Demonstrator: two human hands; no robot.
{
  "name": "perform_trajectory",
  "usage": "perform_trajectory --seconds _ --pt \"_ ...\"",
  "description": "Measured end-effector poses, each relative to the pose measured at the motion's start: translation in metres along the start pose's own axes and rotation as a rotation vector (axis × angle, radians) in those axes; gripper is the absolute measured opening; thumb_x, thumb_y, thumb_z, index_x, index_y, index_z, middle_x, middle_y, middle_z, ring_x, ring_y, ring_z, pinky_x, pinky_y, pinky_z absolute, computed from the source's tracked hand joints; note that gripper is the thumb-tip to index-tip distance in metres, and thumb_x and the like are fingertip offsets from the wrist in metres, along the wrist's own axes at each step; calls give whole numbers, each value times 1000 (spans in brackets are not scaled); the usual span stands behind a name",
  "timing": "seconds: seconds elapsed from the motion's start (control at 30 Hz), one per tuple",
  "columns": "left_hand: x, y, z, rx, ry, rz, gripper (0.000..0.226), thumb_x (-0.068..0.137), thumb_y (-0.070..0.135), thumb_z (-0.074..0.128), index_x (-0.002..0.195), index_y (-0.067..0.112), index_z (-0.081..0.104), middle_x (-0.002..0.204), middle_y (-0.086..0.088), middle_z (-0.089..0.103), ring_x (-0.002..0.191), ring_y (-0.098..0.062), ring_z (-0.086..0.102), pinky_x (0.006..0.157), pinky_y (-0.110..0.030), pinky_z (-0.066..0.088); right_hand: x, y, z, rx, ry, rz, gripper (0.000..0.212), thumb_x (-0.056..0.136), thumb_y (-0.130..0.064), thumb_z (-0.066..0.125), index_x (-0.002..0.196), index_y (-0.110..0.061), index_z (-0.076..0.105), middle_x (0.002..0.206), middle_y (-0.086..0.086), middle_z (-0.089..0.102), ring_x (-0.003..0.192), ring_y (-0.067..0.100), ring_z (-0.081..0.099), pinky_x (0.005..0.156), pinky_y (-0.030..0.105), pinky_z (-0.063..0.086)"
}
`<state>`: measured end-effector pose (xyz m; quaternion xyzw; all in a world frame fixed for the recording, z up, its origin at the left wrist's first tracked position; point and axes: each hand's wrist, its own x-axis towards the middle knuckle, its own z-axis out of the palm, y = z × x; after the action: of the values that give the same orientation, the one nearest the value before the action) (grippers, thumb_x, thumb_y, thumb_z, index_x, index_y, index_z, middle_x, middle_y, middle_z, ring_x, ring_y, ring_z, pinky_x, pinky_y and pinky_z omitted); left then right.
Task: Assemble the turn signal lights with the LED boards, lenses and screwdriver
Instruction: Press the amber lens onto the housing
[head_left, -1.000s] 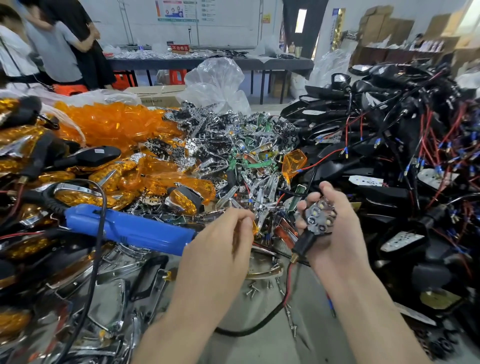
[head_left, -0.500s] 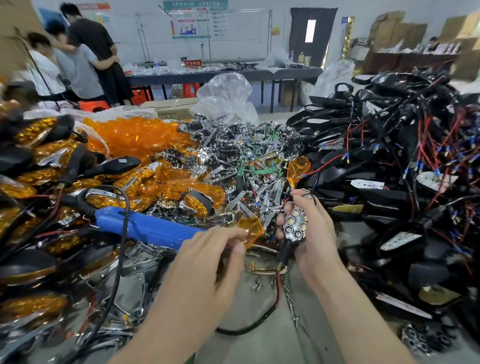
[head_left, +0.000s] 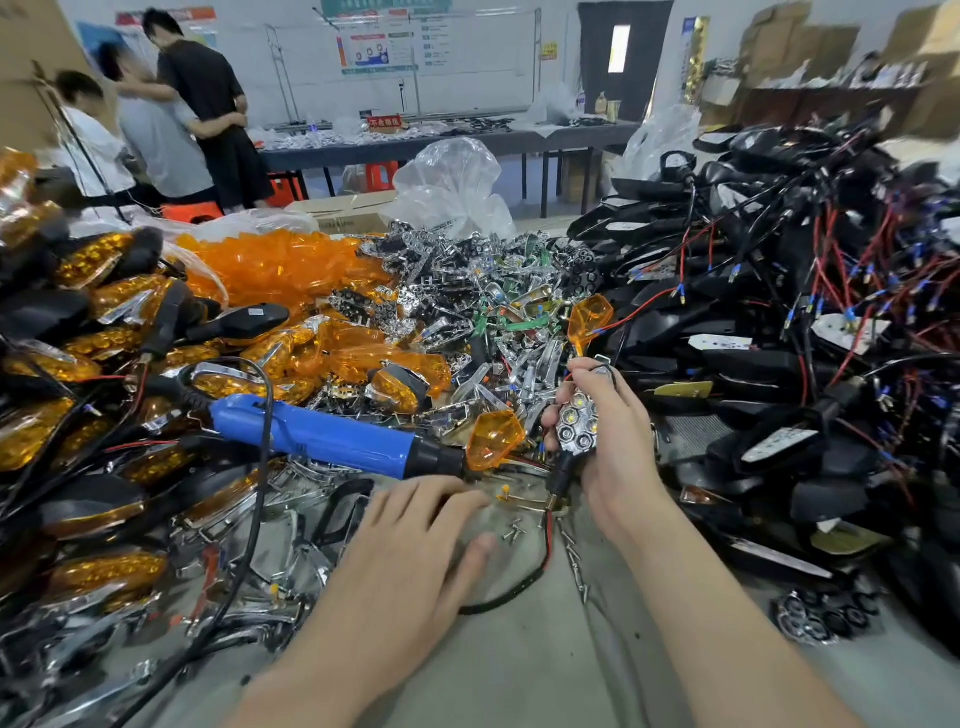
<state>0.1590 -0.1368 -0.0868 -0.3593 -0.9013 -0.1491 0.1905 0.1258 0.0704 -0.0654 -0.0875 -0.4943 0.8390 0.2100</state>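
Far left: a heap of finished amber lights borders the grey table. A blue electric screwdriver lies across the parts with its nose pointing right. Below that nose, the left hand is spread palm down, fingers straight and relaxed, gripping nothing; blur hides whether it touches the table. In the background above it, a red placard on the far bench bears light Chinese characters too small to read with certainty, and the wall posters are likewise illegible. A loose amber lens lies just beside the screwdriver tip, and small screws lie near the left fingertips. Further right, the right hand is curled round a turn signal light, thumb on its left edge and fingers behind it, so the chrome multi-cell LED face is turned toward the camera. The light's black stem points down, and a red-and-black wire trails from it onto the table. The held light sits just right of the loose lens. Far right: a pile of black housings threaded with red wires.
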Motion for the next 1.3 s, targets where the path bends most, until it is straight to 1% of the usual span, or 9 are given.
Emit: perform_trajectory --seconds 0.2,0.4,0.6,0.7,0.77,0.9,1.07,1.17,1.3 --pt "38 -3 8 107 119 -47 29 99 37 43 111 22 65 108 5 60 98 -20 57 85 -35 46 1 0 -2 34 -3 35 22 95 -18 60 82 -30 74 71 2 59 59 20 58 48 29 44" --pt "64 6 18 238 -40 -236 29 90 37 61 115 25 68 117 1 64 116 -24 58 114 -54 33 4 -1 -3 97 3 66 28 100 -13 57 82 -27 74 71 3 61 58 20 59 48 29 46" --pt "68 5 24 110 -29 -275 23 98 41 45 112 36 61 108 19 63 111 -10 55 123 -40 13 5 0 -7 175 -41 87 18 99 -19 57 91 -21 73 79 3 65 62 22 62 52 31 48" --pt "72 2 17 -140 137 -307 19 98 40 44 108 37 59 105 24 59 107 -3 51 118 -31 21 5 0 -3 102 -60 71 7 79 -29 71 84 -29 76 86 2 68 66 22 67 54 32 49" --pt "73 -1 11 -261 240 -301 21 98 42 44 108 35 60 109 23 57 109 0 48 107 -29 33 4 1 0 20 -71 45 16 70 -37 78 85 -32 74 89 -2 72 73 21 70 55 31 50" --pt "71 -5 8 -177 310 -181 20 97 36 48 110 31 62 120 14 59 116 -7 52 102 -19 29 3 6 5 -43 -127 1 10 81 -38 75 87 -32 69 85 -3 72 70 16 68 54 28 52" --pt "70 -6 11 -152 383 -16 14 102 30 51 111 27 61 124 5 59 114 -14 54 99 -28 42 7 9 5 -82 -117 -16 12 81 -28 76 91 -27 69 85 4 69 68 21 61 52 32 51" --pt "69 -5 8 -171 388 54 15 97 28 52 110 29 60 125 4 58 112 -15 55 90 -28 49 6 8 6 -81 -101 15 14 79 -30 78 93 -30 74 87 4 74 76 19 65 69 37 52" --pt "68 1 4 -210 404 83 24 96 27 54 119 34 57 128 6 55 111 -14 55 86 -28 52 4 5 10 -153 -92 -3 11 91 -17 75 91 -28 78 88 3 78 79 14 71 69 24 55"
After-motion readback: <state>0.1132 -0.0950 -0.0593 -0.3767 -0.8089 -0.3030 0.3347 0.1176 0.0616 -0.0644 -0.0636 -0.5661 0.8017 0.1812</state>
